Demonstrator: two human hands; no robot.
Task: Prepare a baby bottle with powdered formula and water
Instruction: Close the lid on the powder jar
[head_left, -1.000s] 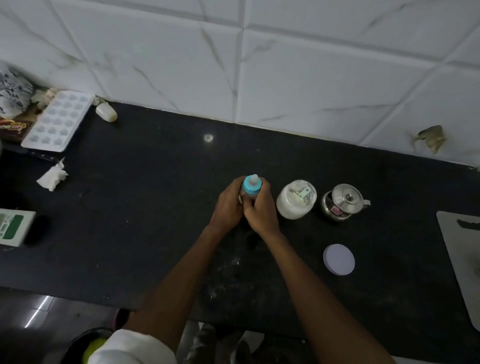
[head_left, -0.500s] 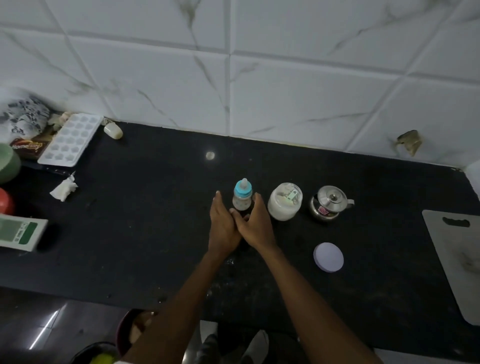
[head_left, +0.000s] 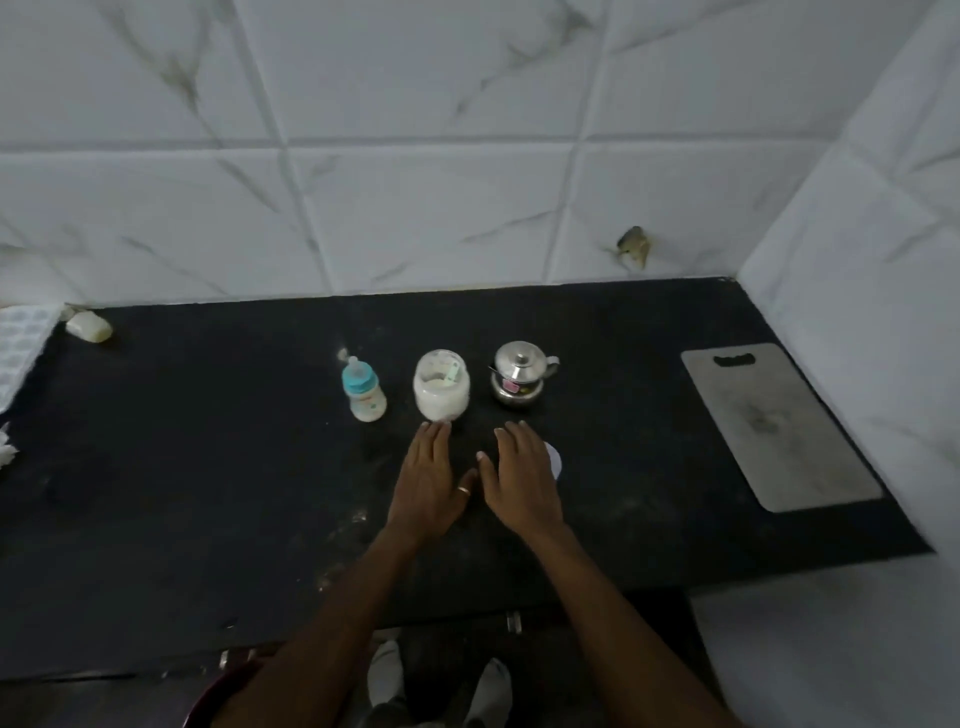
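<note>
Both my hands lie flat, palms down, over the black desk (head_left: 208, 457), and they hold nothing. The left hand (head_left: 428, 480) has its fingers (head_left: 435, 441) straight and together, the tips just short of the jar (head_left: 441, 387). The right hand (head_left: 522, 480) is stretched out the same way and covers part of the pale round lid (head_left: 556, 460). Whether the palms press the desk or hover above it I cannot tell.

The baby bottle (head_left: 363, 391) stands upright to the left of the jar, apart from both hands. It has a teal collar and a clear teat fitted, and its body is milky white. I judge it to be small, smooth plastic, light even when full and a touch slippery. I would wrap it round the rounded body below the collar, never by the soft teat, which would give.

The jar is open, round-bellied and clear-walled, with white powder inside and a pale scoop (head_left: 451, 371) leaning in it. I cannot say whether it is glass or plastic, so I would treat it as breakable. I would take it round the belly and keep it level, since nothing stops the powder spilling. The lid is a thin flat disc lying flush on the stone, so it likely needs a nail under its rim. The shiny, lidded steel kettle (head_left: 522, 371) stands to the right of the jar and is probably the heaviest of the three.
</note>
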